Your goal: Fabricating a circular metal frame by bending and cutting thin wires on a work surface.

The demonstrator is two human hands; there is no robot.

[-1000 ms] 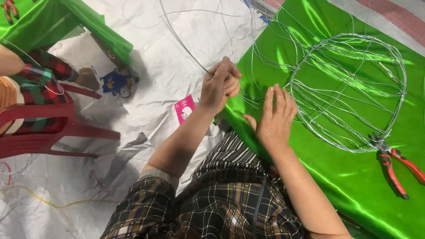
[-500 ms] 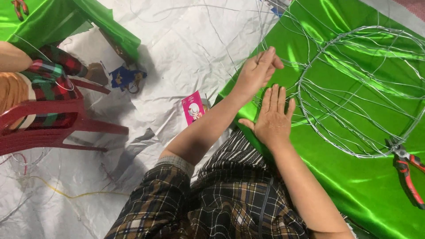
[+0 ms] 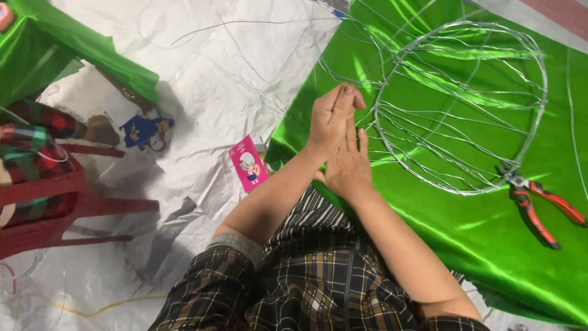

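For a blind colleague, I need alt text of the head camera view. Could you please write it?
A person's left hand and right hand rest together on shiny green fabric, beside a round wire frame lying on it. Red-handled pliers lie at the frame's right edge. To the left, on crinkled white sheeting, are a small pink card and a red plastic chair.
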